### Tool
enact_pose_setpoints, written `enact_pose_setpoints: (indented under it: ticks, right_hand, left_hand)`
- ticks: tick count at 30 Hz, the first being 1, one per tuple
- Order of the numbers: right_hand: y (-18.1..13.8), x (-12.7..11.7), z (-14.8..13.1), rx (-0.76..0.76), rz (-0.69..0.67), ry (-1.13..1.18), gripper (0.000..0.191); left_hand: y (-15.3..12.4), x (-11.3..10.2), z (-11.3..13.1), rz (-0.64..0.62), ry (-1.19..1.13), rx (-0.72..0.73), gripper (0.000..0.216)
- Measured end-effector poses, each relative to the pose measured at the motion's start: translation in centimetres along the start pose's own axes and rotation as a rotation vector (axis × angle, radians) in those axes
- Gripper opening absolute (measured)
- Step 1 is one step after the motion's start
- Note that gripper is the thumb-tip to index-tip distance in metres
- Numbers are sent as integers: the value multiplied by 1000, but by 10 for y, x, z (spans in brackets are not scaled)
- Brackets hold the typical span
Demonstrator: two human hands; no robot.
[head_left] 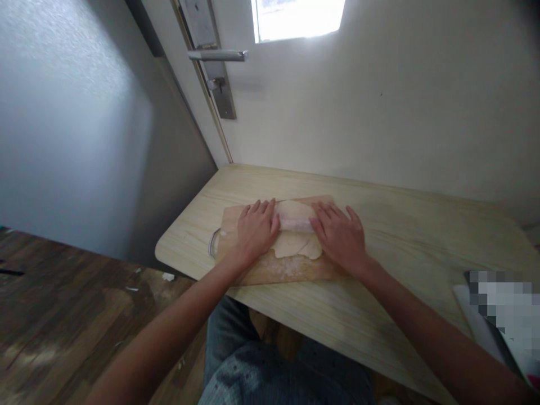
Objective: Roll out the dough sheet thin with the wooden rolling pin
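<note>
Dough (295,244) lies on board (230,225), left hand (256,228) and right hand (341,233) flat over rolling pin (294,225).

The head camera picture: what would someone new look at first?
Probably the bright window at the top middle. Next, lower down, come the left hand and right hand on a pale roller, which lies across dough on a board. The shiny handle, left of the window, may catch the eye too.

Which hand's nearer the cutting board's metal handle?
Left. Left hand is on the end of the rolling pin toward the metal handle; right hand is on the far end.
</note>
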State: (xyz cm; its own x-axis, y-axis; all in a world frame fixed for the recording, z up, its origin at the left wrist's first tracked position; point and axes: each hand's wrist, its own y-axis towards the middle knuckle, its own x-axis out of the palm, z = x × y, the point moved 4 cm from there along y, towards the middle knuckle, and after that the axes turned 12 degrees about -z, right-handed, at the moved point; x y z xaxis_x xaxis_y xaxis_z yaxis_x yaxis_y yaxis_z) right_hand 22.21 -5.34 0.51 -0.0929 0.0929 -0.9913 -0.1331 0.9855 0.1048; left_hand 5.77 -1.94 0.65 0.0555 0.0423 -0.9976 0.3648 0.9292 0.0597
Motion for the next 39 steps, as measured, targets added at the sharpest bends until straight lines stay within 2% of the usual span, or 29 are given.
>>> enact_pose_setpoints:
  ticks: [4,10,13,18,26,39]
  right_hand:
    - [12,-1,3,35,-60,11,48]
    - [48,0,12,64,-298,-7,51]
    - [63,2,18,80,-350,8,53]
    - [80,4,23,114,-336,56,54]
    - [101,4,30,130,-275,98,50]
    - [119,-6,32,198,-87,-40,43]
  left_hand:
    - [7,-1,0,-30,-16,-27,47]
    - [33,-2,-6,-144,-57,-109,49]
    - [48,-1,-10,-203,-75,-136,50]
    - [68,-2,-16,-235,-91,-178,49]
    - [92,1,-25,-189,-150,-199,45]
    - [123,0,-29,-85,-73,-188,42]
